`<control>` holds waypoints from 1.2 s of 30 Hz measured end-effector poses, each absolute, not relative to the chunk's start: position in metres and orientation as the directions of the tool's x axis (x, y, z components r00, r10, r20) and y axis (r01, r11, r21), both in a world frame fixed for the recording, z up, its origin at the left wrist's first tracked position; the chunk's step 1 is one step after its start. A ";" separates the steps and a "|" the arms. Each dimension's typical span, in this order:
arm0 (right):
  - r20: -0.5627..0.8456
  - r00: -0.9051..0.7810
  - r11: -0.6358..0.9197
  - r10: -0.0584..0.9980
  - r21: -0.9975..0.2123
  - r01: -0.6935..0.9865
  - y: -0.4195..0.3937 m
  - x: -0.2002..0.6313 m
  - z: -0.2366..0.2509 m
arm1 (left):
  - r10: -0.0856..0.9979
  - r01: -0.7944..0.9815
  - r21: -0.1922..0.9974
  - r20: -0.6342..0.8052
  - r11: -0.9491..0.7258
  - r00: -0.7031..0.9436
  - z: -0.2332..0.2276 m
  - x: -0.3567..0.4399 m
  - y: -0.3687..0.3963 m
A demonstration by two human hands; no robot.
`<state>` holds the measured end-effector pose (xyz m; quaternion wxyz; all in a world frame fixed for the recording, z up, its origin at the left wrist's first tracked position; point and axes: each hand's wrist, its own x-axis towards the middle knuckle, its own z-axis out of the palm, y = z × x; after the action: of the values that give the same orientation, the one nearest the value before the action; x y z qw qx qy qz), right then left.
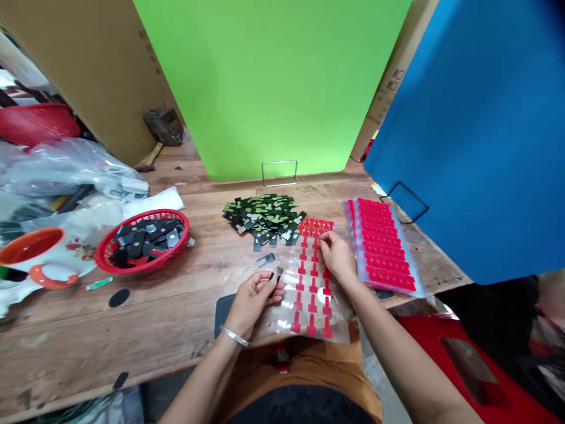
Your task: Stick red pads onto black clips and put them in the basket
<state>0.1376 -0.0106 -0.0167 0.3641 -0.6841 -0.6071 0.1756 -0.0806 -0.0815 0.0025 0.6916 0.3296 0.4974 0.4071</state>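
Nearest you, your left hand (256, 294) rests on the near part of the desk (132, 330), its grip narrow and pinched on a small black part (276, 277). You hold it at the fingertips, probably so its face stays free and close to the sticker sheet. The part is a short strip; its long axis runs from near-left to far-right, the free end pointing away from you toward the pile beyond.

Just right of it lies the clear sheet of red stickers (311, 288), flat, its rows running near to far. Your right hand (336, 254) rests on the sheet's far part, fingertips curled down onto 1 sticker row; whether it grips a sticker, you cannot tell from here.

A single grey part (263, 261) lies loose between your hands and the pile. Farther right, a stack of full sticker sheets (383, 244) waits within reach. Farther off, the pile of black and green parts (263, 218) sits mid-desk, and a red basket (143, 240) of dark parts stands to the left. Green (269, 82) and blue (477, 129) boards wall off the far side.
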 end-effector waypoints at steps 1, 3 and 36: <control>0.196 0.220 -0.023 0.956 -0.696 0.718 -0.004 0.145 -0.018 | 0.888 -0.244 0.855 -0.426 0.458 0.176 0.003 -0.079 -0.080; 0.174 0.235 -0.063 0.956 -0.663 0.746 0.006 0.157 -0.021 | 0.884 -0.255 0.847 -0.433 0.466 0.178 0.004 -0.074 -0.076; 0.289 0.257 0.012 0.922 -0.686 0.727 0.001 0.154 -0.031 | 0.815 -0.244 0.779 -0.534 0.578 0.225 -0.020 0.022 0.033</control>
<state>0.1544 0.0012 -0.0305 0.3877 -0.6914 -0.5965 0.1256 0.0222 0.0327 -0.0203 0.7301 0.2822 0.5057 0.3628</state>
